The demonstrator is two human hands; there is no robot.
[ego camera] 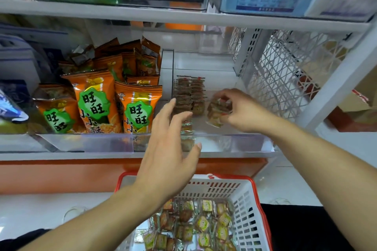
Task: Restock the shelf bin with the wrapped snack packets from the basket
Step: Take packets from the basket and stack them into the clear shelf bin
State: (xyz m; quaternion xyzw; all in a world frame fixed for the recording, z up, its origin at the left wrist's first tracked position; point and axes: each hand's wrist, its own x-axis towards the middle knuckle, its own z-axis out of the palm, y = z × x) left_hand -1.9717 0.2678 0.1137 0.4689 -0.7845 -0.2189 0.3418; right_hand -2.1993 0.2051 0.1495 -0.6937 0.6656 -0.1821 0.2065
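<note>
The right hand (238, 108) reaches into the clear shelf bin (234, 144) and pinches a small bunch of wrapped snack packets (217, 111) between thumb and fingertips, holding them just above the bin floor near its right half. The left hand (169, 149) hovers in front of the bin's clear front lip with fingers spread and empty, its fingertips reaching over the lip toward the left side of the bin.

Inside the bin, two neat rows of packets (189, 96) already stand on edge along the left wall, running from the middle toward the front; the left hand covers the nearest ones. The back of the bin and its right side are bare.

Just left of the bin, past a white divider (166, 75), orange snack bags (136, 108) with green labels stand packed upright in the neighbouring clear tray. To the right, a white lattice panel (285, 71) closes off the shelf end. An upper shelf (183, 17) carrying clear boxes overhangs the bin.

Below the shelf edge, the red-rimmed white basket (251, 210) sits under both forearms, with many loose wrapped packets (195, 226) lying in a jumble on its bottom.
</note>
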